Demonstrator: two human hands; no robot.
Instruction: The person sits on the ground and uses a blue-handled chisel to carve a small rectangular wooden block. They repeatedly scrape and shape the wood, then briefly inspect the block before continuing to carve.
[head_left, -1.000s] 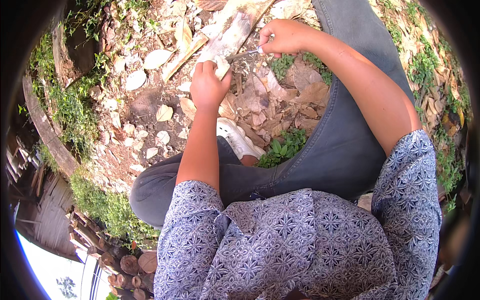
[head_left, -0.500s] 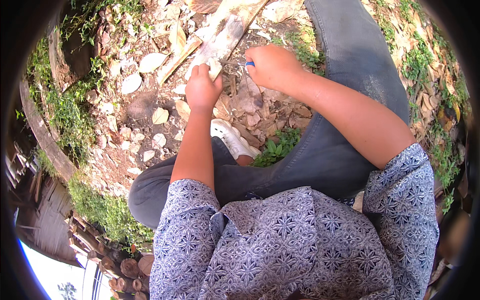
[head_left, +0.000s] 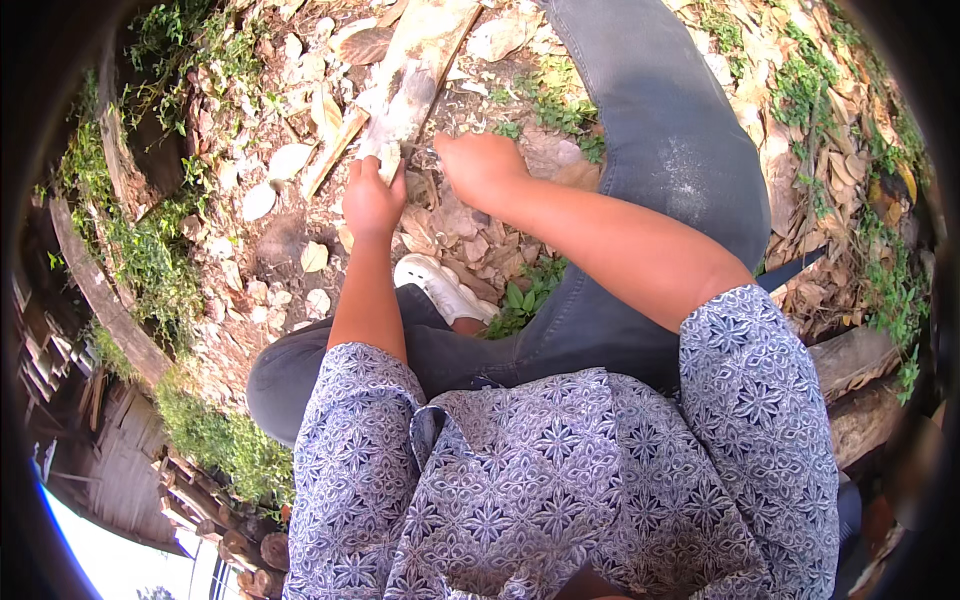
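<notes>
Holding a pale, flat strip of wood at its near end: the left hand, grip closed around the strip's lower tip. The strip runs up and away over the leaf-littered ground, its far end among dry leaves and stones.

Right hand: curled into a fist just beside the strip's near end, to its right; whether it pinches a small tool or blade cannot be told, the fingers hiding it.

Step, as judged: working the strip's near end, likely shaving or trimming.

Next move, as judged: calls for a steady left hold and a stroke directed away from the left fingers.

Nearby: grey-trousered leg, white shoe.
</notes>
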